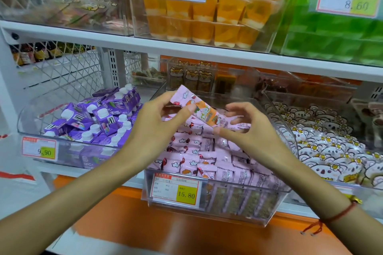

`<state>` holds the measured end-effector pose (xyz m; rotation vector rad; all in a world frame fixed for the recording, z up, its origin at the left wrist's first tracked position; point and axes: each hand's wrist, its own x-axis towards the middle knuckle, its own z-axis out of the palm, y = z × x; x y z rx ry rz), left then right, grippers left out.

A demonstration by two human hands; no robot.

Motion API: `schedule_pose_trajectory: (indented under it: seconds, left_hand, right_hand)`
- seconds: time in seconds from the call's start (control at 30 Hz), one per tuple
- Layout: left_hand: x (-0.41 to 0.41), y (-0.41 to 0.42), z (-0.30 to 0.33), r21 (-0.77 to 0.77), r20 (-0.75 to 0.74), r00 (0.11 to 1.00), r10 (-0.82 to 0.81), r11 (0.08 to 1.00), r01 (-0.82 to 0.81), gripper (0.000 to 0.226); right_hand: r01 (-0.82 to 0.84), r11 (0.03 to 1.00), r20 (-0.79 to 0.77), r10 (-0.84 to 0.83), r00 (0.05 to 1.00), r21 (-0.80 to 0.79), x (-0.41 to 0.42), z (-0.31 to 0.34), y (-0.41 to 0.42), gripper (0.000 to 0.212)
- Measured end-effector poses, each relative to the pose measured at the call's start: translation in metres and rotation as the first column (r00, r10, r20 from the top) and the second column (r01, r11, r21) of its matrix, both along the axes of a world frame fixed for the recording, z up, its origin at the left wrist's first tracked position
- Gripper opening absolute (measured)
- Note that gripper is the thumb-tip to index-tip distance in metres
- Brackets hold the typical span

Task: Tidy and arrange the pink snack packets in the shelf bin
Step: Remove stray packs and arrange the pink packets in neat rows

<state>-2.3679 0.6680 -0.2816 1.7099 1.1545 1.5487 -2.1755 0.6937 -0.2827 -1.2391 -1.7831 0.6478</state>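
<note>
Pink packet (205,113) pinched in left hand (163,120), right hand (246,128) loose beside it; bin (217,209) below half tidied.

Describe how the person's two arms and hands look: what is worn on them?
Both forearms are bare, with no sleeves in view, and both hands are without gloves. The left hand shows no rings or bands. Behind the right hand, the wrist carries a thin red string bracelet with a small gold-coloured charm and loose knotted ends hanging down.

One pink snack packet (204,111) is held tilted above the clear bin (209,203), where more pink packets (199,157) lie stacked.
</note>
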Motion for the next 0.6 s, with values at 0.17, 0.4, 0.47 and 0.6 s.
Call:
schedule_pose_trajectory:
  seconds: [0.17, 0.4, 0.47, 0.6]
  left_hand:
    - [-0.002, 0.006, -0.009, 0.046, -0.088, 0.996, 0.022, 0.999, -0.018, 0.027]
    - [-0.012, 0.009, 0.001, 0.014, -0.331, 0.939, -0.097, 0.994, 0.108, 0.023]
    - [-0.015, 0.013, 0.011, -0.019, -0.397, 0.904, -0.157, 0.986, 0.163, 0.024]
    - [-0.01, 0.022, 0.014, -0.07, -0.547, 0.813, -0.197, 0.979, 0.19, 0.022]
  right_hand:
    - [0.034, 0.999, 0.287, -0.027, 0.958, -0.021, 0.006, -0.01, 0.001, 0.03]
    - [-0.059, 0.994, 0.438, 0.092, 0.894, -0.089, 0.007, -0.013, 0.004, 0.02]
    - [-0.098, 0.988, 0.429, 0.141, 0.892, -0.122, 0.007, -0.01, 0.004, 0.012]
    - [-0.156, 0.977, 0.4, 0.203, 0.894, -0.148, 0.008, -0.008, 0.005, 0.013]
